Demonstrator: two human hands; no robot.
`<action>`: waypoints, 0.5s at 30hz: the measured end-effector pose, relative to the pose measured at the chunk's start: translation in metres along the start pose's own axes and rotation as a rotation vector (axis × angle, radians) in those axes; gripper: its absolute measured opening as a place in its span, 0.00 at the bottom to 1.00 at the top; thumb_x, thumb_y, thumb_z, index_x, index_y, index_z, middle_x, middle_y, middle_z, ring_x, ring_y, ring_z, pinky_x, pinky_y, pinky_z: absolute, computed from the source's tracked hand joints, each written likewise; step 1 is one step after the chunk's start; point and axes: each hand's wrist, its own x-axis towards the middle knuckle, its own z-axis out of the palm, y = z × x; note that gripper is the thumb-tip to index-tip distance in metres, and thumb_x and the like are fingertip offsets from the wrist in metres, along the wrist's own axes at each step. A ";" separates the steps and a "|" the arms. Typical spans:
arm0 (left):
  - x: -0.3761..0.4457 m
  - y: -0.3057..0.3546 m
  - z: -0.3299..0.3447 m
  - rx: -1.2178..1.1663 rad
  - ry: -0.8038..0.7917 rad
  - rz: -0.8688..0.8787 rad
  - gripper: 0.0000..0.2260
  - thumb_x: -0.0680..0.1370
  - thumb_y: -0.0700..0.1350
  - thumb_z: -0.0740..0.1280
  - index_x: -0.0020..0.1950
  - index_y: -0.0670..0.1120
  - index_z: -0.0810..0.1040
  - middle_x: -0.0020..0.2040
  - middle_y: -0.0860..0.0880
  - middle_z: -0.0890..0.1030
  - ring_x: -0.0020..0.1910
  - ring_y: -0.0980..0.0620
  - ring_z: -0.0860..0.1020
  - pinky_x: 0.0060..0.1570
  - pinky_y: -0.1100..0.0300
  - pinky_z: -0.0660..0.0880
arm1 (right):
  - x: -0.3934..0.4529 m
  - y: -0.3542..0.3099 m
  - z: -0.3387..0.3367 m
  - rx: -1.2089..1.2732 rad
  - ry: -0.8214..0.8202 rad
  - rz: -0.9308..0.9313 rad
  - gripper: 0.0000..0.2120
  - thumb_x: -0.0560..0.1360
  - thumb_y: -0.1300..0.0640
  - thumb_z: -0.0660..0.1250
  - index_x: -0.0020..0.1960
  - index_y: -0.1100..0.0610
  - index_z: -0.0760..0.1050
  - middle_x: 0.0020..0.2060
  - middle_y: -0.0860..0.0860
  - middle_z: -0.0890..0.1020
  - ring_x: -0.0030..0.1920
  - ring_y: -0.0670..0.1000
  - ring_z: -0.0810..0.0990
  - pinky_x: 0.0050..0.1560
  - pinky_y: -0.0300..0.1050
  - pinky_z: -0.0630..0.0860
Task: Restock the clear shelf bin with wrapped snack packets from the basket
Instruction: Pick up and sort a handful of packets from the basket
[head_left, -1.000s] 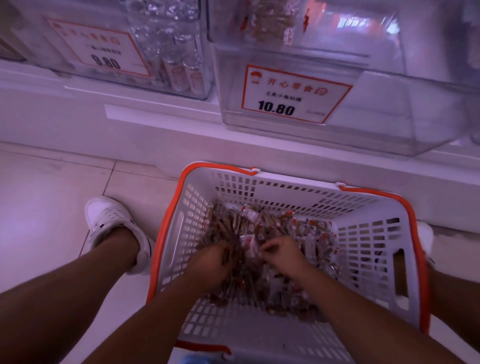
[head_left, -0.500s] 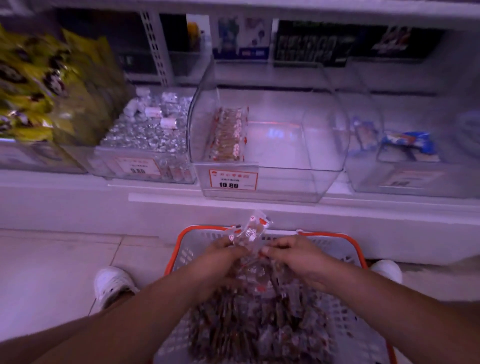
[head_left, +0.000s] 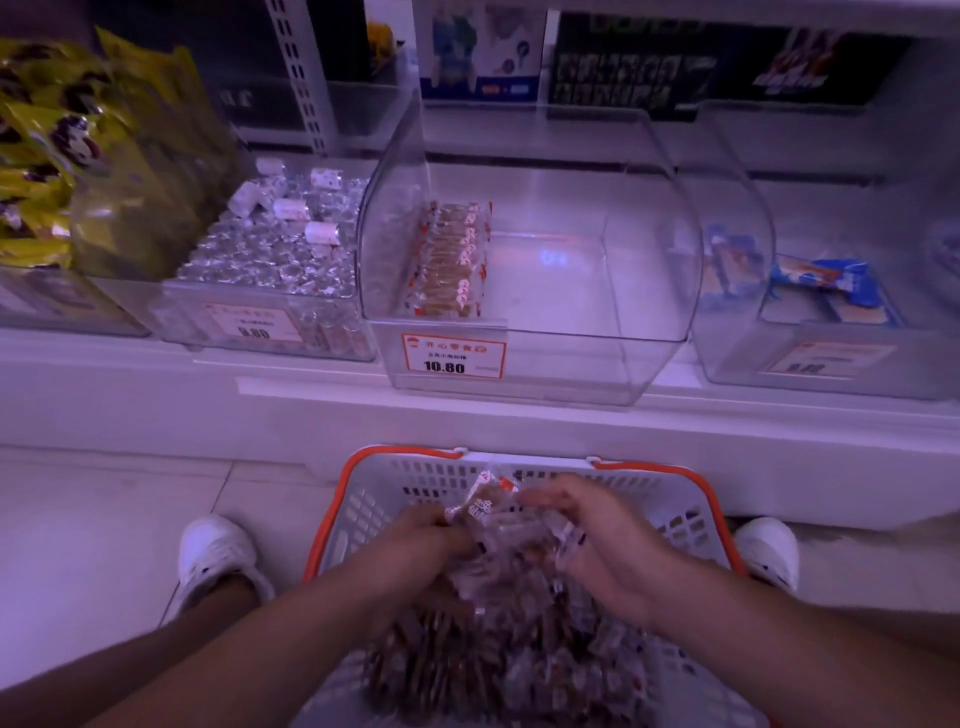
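Both hands, the left hand (head_left: 426, 535) and the right hand (head_left: 597, 540), are cupped together around a loose bundle of clear-wrapped brown snack packets (head_left: 493, 519), held just above the white slotted plastic basket with orange rim (head_left: 358, 499) on the floor. The hold looks loose: one packet pokes up between the fingers, so some could slip out on the lift. The clear plastic shelf bin (head_left: 545, 291), above and in front, holds one row at its left wall; careless dropping could knock it askew.

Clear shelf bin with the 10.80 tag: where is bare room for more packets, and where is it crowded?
In the clear shelf bin, the floor is bare from the row of packets by its left wall across to the right wall. The basket below is crowded with packets and both hands.
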 end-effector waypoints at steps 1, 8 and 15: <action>0.002 -0.001 -0.002 -0.017 -0.001 -0.003 0.09 0.78 0.35 0.66 0.45 0.44 0.86 0.41 0.43 0.85 0.39 0.46 0.84 0.38 0.49 0.82 | 0.002 -0.001 -0.001 0.014 -0.035 -0.009 0.11 0.76 0.66 0.63 0.42 0.64 0.84 0.42 0.63 0.80 0.34 0.55 0.85 0.30 0.43 0.79; 0.002 0.007 0.000 -0.173 -0.088 0.148 0.28 0.72 0.24 0.65 0.55 0.56 0.81 0.51 0.46 0.86 0.41 0.41 0.85 0.31 0.55 0.80 | 0.009 0.000 -0.007 -0.505 0.133 -0.294 0.15 0.67 0.68 0.77 0.50 0.52 0.83 0.48 0.52 0.86 0.48 0.47 0.83 0.52 0.43 0.78; -0.002 0.017 0.000 -0.400 -0.279 0.026 0.25 0.65 0.29 0.59 0.57 0.45 0.81 0.53 0.41 0.82 0.53 0.35 0.81 0.41 0.49 0.81 | -0.003 -0.011 -0.007 -0.975 0.121 -1.131 0.15 0.73 0.61 0.73 0.57 0.48 0.80 0.51 0.44 0.81 0.54 0.41 0.79 0.55 0.31 0.73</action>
